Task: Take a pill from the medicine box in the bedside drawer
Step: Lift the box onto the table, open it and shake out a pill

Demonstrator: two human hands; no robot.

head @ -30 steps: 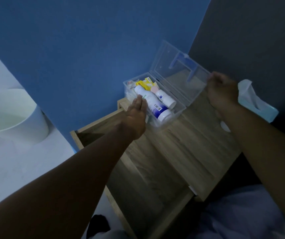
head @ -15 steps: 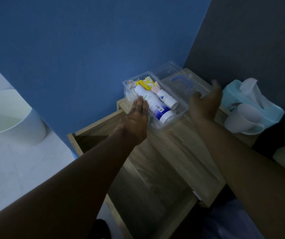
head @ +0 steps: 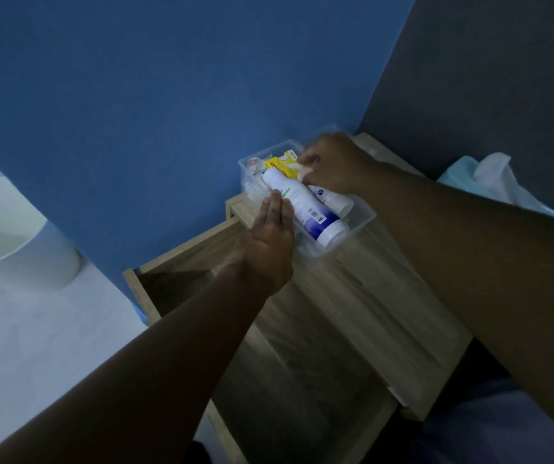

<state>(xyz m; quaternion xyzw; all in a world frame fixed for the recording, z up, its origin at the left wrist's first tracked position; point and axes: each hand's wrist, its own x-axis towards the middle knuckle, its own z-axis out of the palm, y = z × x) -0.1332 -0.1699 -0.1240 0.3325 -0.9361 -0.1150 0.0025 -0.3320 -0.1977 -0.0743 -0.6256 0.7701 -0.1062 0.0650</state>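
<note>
The clear plastic medicine box (head: 364, 226) stands with its lid thrown back on the far corner of the wooden bedside table (head: 386, 296). Inside lie a large white bottle (head: 305, 209), a smaller white bottle (head: 336, 201) and a yellow packet (head: 279, 164). My left hand (head: 269, 246) rests flat against the box's near-left side, fingers straight and together. My right hand (head: 332, 165) reaches into the far end of the box, thumb and fingertips closed around a small pink item (head: 303, 174). The hand hides most of the lid.
The bedside drawer (head: 175, 286) is pulled out below the table top, its inside dark. A white round bin (head: 17, 259) stands on the floor at left. A teal tissue box (head: 490, 182) sits at the right, by the dark wall.
My right hand let go of the lid, which dropped back flat, and moved left into the box onto the small pink item. My left hand stayed against the box.
</note>
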